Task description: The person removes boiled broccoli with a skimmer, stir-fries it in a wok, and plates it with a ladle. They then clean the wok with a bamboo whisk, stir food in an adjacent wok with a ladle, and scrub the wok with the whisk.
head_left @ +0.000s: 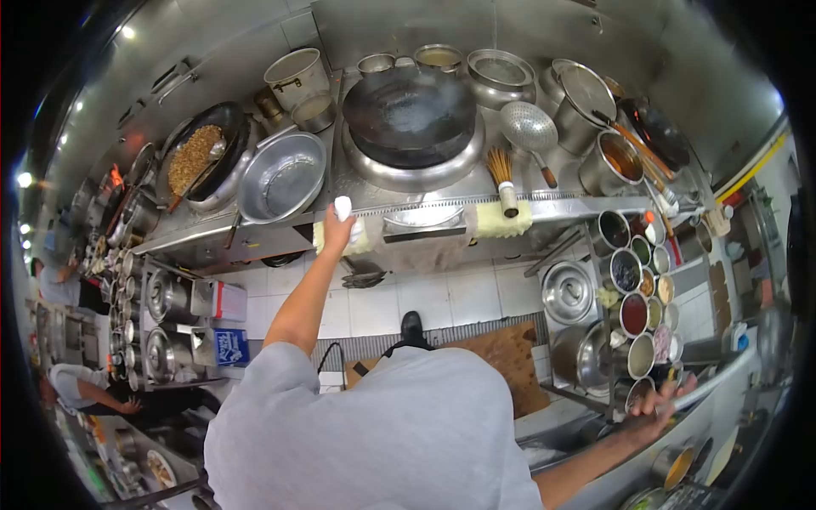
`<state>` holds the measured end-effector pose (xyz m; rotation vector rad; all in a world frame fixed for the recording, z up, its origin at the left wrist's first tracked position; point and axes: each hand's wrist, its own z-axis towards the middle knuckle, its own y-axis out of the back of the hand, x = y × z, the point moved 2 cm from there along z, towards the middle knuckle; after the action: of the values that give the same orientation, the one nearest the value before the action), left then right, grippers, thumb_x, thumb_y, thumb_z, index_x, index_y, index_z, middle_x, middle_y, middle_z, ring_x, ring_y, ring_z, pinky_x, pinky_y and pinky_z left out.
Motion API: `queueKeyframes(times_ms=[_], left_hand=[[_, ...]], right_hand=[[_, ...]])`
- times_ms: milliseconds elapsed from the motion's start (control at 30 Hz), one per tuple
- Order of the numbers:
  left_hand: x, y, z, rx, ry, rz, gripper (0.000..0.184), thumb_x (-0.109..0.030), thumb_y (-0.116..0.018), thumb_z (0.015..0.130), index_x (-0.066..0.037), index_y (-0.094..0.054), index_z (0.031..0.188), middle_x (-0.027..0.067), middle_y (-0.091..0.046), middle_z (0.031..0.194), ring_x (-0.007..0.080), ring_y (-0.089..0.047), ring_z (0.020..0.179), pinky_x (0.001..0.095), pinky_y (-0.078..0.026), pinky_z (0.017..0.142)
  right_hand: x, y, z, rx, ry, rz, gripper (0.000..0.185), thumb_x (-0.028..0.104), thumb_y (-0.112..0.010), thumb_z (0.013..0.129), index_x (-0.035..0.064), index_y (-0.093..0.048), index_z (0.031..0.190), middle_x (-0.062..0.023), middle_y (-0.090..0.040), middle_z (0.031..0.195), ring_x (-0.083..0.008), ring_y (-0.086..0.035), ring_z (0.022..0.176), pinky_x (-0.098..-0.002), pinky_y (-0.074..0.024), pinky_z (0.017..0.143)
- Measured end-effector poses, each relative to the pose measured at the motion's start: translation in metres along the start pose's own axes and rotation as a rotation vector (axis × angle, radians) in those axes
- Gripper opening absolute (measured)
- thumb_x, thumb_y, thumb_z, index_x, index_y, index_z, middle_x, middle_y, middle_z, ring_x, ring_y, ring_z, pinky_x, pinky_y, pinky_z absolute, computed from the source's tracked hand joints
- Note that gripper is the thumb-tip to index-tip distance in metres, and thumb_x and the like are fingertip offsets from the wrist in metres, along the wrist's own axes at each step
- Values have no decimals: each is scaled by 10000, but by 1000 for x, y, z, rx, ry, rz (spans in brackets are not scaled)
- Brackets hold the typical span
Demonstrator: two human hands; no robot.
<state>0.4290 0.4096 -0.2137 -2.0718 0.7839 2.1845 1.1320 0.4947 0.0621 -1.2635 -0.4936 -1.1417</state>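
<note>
At the front edge of the stove counter, my left hand (340, 225) is closed around a white cloth (343, 207), just below the wide metal basin (283, 178). A dark wok (410, 110) sits on the burner, with faint steam over it. My right hand (659, 406) is stretched out at the lower right, fingers apart, beside a white curved rim (718, 378) and near the containers of sauces. Whether its fingertips touch that rim I cannot tell.
A perforated ladle (529, 129), a bamboo brush (503, 180) and a pot of reddish liquid (619, 158) stand right of the wok. Another wok (197, 157) holds brown food. Two other people (85, 387) (59, 280) are at the far left.
</note>
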Motion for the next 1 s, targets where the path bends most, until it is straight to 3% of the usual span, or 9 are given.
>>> queueKeyframes(times_ms=[33,133,367,467,600,700,833,933,1000], left_hand=[[7,2,9,-139,-309,470,678,-213,-709,767,-98,-422,1369,192,-540,1155,353,-581,1018,466,-498,825],[5,12,5,-77,-461,677,660,-147,-735,713,-110,-516,1335,209,-515,1138,409,-531,1031,478,-464,909],[77,11,27,2,-297,561,636,-107,-708,737,-123,-516,1342,199,-511,1156,409,-524,1051,479,-445,927],[44,18,24,-151,-336,615,639,-90,-693,749,-116,-506,1359,199,-521,1146,405,-527,1064,477,-439,938],[41,6,18,3,-174,604,629,-83,-680,767,-102,-488,1366,219,-530,1177,416,-526,1087,470,-431,953],[40,0,15,-36,-201,685,636,-64,-673,765,-93,-480,1371,213,-531,1179,407,-528,1099,474,-431,958],[65,1,45,-133,-242,647,634,-83,-701,773,-119,-485,1368,229,-533,1167,417,-517,1107,493,-435,949],[84,0,42,17,-366,738,663,-76,-704,772,-157,-478,1390,246,-510,1295,438,-475,1196,501,-396,1021],[66,-15,19,42,-247,878,667,-128,-716,780,-184,-476,1400,242,-464,1383,422,-447,1265,479,-379,1069]], right_hand=[[-38,21,19,75,-172,55,588,228,-544,975,75,-293,1484,0,-488,901,-26,-360,491,-189,-321,353],[-110,-72,21,102,-377,-55,466,174,-551,968,60,-399,1394,40,-355,610,-40,-324,398,-207,-307,305],[-228,-184,30,446,-775,-267,366,102,-582,939,80,-445,1278,44,-393,628,-45,-356,413,-223,-342,336],[-255,-233,77,579,-732,-349,367,74,-571,933,91,-438,1275,30,-426,666,-53,-353,413,-225,-339,348],[-309,-302,166,646,-828,-43,278,119,-560,946,126,-437,1195,7,-485,802,-63,-437,522,-256,-392,409],[-382,-329,219,699,-703,-323,207,125,-582,944,128,-434,1088,7,-465,728,-64,-418,474,-253,-371,383],[-456,-367,294,758,-853,-156,197,109,-610,928,121,-420,977,16,-452,690,-56,-409,460,-251,-355,377],[-539,-390,349,687,-1050,-19,164,111,-615,929,133,-458,888,21,-443,645,-72,-394,446,-253,-305,375],[-603,-413,376,757,-911,-188,132,143,-616,927,119,-486,932,32,-451,642,-64,-393,438,-244,-288,357]])
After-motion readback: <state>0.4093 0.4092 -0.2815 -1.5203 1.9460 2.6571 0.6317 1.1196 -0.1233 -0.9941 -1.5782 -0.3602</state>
